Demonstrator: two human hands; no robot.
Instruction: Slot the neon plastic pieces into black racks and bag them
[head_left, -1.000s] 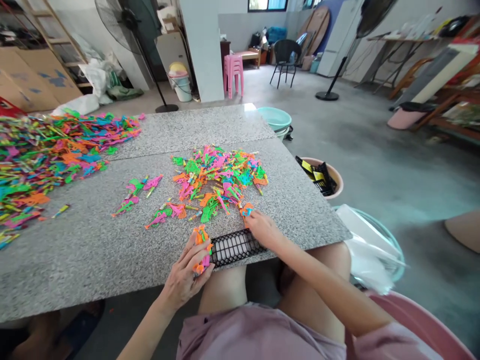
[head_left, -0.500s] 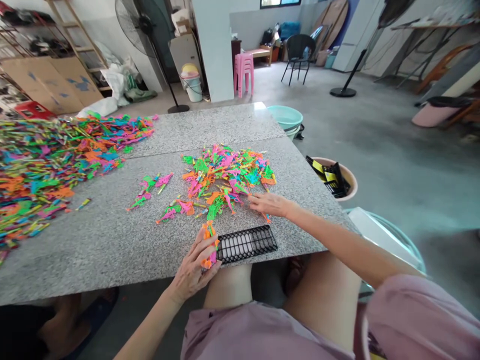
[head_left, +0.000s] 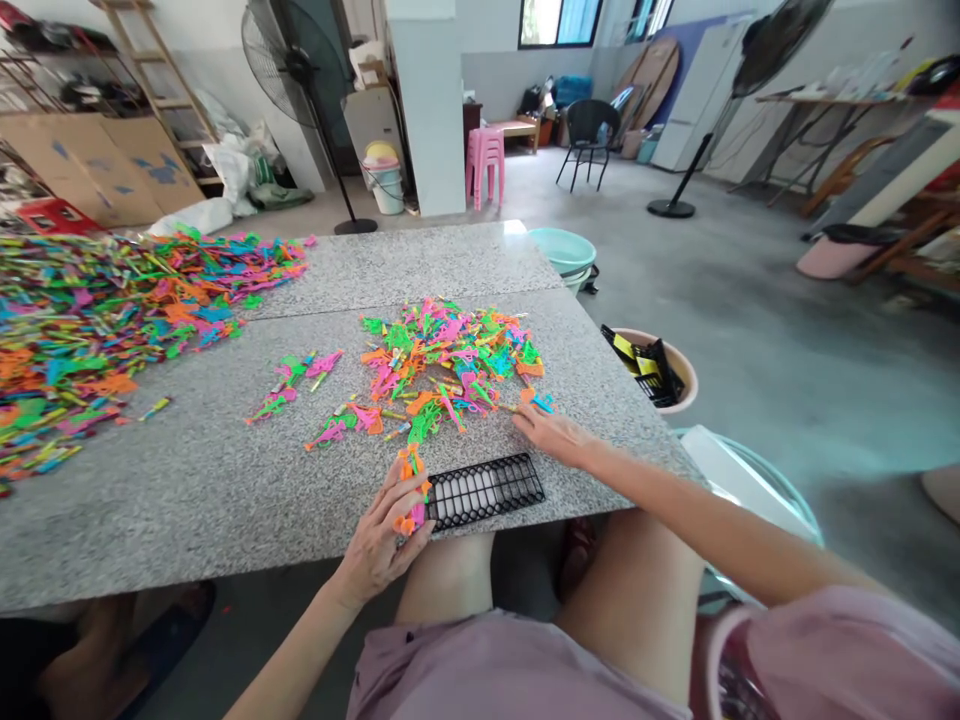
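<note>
Long, narrow black lattice tray

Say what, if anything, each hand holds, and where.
Left hand: colourful pieces, fingers across their middle. Right hand: fingertips at the pile's edge, any grip can't be told.

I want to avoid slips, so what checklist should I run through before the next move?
1. Black openwork plastic tray resting on the speckled grey stone table: ok.
2. Left hand around the orange, green and pink plastic pieces at the tray's left end: ok.
3. Right hand at the multicoloured plastic pile: ok, by its near right edge.
4. Right hand gripping a piece: cannot tell.
5. Loose pieces all in one pile: not ok; some pink and green ones lie apart.
</note>
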